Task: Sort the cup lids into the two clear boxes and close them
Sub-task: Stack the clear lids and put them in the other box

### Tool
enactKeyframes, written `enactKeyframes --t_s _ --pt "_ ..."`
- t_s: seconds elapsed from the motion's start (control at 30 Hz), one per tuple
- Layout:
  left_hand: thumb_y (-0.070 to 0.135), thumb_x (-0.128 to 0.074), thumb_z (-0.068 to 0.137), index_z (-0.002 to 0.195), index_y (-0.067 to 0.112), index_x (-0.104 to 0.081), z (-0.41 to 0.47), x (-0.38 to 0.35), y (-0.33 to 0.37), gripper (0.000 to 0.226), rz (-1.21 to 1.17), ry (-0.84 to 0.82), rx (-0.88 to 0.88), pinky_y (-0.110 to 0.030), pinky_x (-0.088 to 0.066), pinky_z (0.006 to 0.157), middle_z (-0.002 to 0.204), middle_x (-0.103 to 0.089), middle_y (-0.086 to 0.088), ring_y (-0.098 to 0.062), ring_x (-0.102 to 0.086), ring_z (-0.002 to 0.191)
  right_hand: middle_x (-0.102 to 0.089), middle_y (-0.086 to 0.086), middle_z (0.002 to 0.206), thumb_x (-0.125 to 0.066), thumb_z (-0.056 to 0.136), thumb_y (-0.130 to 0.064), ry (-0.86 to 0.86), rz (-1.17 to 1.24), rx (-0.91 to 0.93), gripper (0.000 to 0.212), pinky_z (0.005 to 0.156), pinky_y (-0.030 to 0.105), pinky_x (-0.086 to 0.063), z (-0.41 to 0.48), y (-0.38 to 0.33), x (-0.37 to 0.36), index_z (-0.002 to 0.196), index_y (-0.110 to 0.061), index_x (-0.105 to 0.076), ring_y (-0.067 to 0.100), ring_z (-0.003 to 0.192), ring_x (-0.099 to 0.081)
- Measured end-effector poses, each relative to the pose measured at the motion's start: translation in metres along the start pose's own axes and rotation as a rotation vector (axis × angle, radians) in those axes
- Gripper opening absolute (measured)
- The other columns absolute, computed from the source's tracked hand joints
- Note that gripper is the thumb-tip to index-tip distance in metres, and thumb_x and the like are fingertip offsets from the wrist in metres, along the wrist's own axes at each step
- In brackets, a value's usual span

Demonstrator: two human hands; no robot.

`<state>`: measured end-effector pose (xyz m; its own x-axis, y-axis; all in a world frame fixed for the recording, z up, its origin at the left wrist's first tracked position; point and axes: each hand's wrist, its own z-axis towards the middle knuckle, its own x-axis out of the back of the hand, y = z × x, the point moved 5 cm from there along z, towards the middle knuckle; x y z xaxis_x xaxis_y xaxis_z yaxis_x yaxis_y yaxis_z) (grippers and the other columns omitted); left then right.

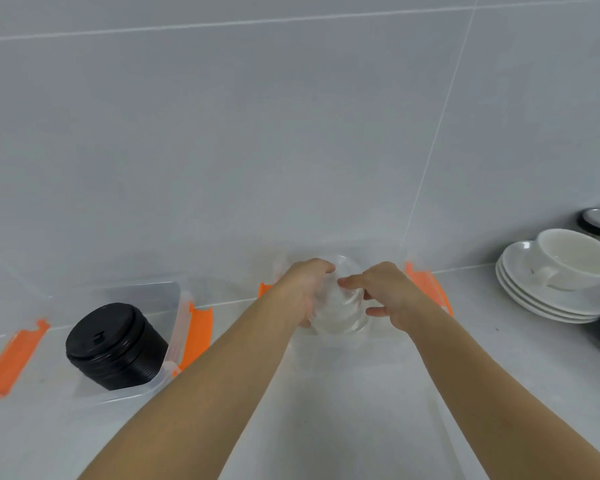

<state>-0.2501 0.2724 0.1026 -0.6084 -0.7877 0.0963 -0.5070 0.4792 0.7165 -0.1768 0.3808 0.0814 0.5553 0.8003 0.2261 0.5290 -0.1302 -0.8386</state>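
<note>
I see a grey tiled wall (257, 116) filling the view beyond both hands, above a pale grey countertop (499, 358). Left of the left hand sits a clear box (174, 299) with orange latches (196, 336), holding a stack of black cup lids (110, 344) lying tilted inside it. Directly under and around both hands is the second clear box (354, 344), its orange latch (426, 285) showing just right of the right hand. Far to the right of the right hand stands a stack of white saucers (548, 299) with a white cup (574, 258) on top.

My left hand (305, 289) curls around the left side of a stack of clear dome lids (342, 303), fingers closed on it. My right hand (388, 292) grips the stack's right side, forefinger stretched across the top and thumb below. The stack is inside the second box; whether it touches the bottom I cannot tell.

No brand, label or writing is readable anywhere.
</note>
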Motion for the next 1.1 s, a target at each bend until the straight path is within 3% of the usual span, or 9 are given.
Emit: enactKeyframes --t_s 0.1,0.2,0.3,0.43,0.5,0.7,0.83,1.0,1.1 --pt "0.029 -0.053 0.091 0.136 0.017 -0.043 0.01 -0.001 -0.005 0.048 0.014 0.023 0.035 -0.051 -0.033 0.107 0.146 -0.038 -0.011 -0.036 -0.04 0.129 -0.063 0.014 0.116 -0.074 0.071 -0.019 -0.008 -0.009 -0.031 0.032 0.081 0.039 -0.047 0.004 0.006 -0.002 0.097 -0.004 -0.061 0.028 0.108 -0.057" --pt "0.029 -0.055 0.09 0.132 0.017 -0.046 0.017 -0.003 -0.011 0.045 0.005 0.013 0.065 -0.051 -0.037 0.105 0.137 -0.044 -0.012 -0.036 -0.046 0.122 -0.063 0.014 0.117 -0.073 0.073 -0.021 -0.02 -0.017 -0.039 0.031 0.077 0.037 -0.047 0.008 0.009 -0.003 0.096 -0.005 -0.06 0.026 0.104 -0.057" --pt "0.028 -0.058 0.088 0.126 0.017 -0.049 0.019 -0.005 -0.013 0.041 -0.008 -0.003 0.075 -0.049 -0.044 0.097 0.109 -0.05 -0.01 -0.034 -0.053 0.107 -0.06 0.011 0.121 -0.072 0.075 -0.025 -0.023 -0.046 -0.05 0.044 0.078 0.035 -0.045 0.011 0.01 -0.005 0.111 -0.004 -0.057 0.026 0.11 -0.055" --pt "0.027 -0.058 0.087 0.127 0.018 -0.047 0.021 -0.005 -0.015 0.042 0.0 -0.018 0.09 -0.05 -0.044 0.096 0.108 -0.045 -0.011 -0.035 -0.053 0.104 -0.049 0.006 0.125 -0.068 0.081 -0.027 -0.026 -0.087 -0.053 0.052 0.072 0.028 -0.036 0.011 0.009 -0.004 0.125 -0.005 -0.049 0.022 0.1 -0.044" --pt "0.026 -0.058 0.088 0.129 0.017 -0.046 0.022 -0.006 -0.014 0.044 0.015 -0.011 0.075 -0.049 -0.046 0.093 0.104 -0.045 -0.01 -0.034 -0.051 0.099 -0.044 0.006 0.127 -0.066 0.084 -0.027 -0.04 -0.091 -0.069 0.055 0.077 0.03 -0.032 0.012 0.012 -0.003 0.13 -0.006 -0.044 0.022 0.103 -0.04" --pt "0.03 -0.057 0.089 0.138 0.02 -0.041 0.021 -0.008 -0.014 0.053 0.014 -0.035 0.068 -0.056 -0.04 0.101 0.148 -0.032 -0.014 -0.036 -0.039 0.13 -0.045 0.011 0.136 -0.067 0.081 -0.034 -0.071 -0.088 -0.12 0.063 0.077 0.04 -0.039 0.011 0.014 -0.003 0.134 -0.01 -0.042 0.028 0.106 -0.045" --pt "0.035 -0.056 0.089 0.142 0.019 -0.037 0.021 -0.011 -0.014 0.059 -0.037 -0.066 0.071 -0.058 -0.03 0.107 0.152 -0.029 -0.012 -0.035 -0.033 0.136 -0.037 0.011 0.147 -0.066 0.082 -0.035 -0.06 -0.04 -0.138 0.071 0.083 0.043 -0.037 0.012 0.016 -0.001 0.141 -0.012 -0.036 0.033 0.132 -0.038" --pt "0.04 -0.057 0.087 0.142 0.018 -0.039 0.018 -0.011 -0.015 0.062 -0.061 -0.065 0.071 -0.056 -0.03 0.108 0.148 -0.037 -0.014 -0.034 -0.038 0.133 -0.031 0.009 0.152 -0.064 0.084 -0.034 -0.042 -0.019 -0.121 0.072 0.098 0.044 -0.033 0.015 0.016 -0.001 0.143 -0.011 -0.031 0.03 0.14 -0.029" --pt "0.039 -0.056 0.089 0.138 0.013 -0.042 0.018 -0.008 -0.013 0.058 -0.063 -0.049 0.032 -0.036 -0.037 0.096 0.141 -0.045 -0.013 -0.028 -0.046 0.126 -0.03 0.007 0.152 -0.061 0.087 -0.034 -0.014 -0.017 -0.089 0.069 0.09 0.033 -0.028 0.013 0.014 0.001 0.144 -0.011 -0.029 0.027 0.14 -0.028"
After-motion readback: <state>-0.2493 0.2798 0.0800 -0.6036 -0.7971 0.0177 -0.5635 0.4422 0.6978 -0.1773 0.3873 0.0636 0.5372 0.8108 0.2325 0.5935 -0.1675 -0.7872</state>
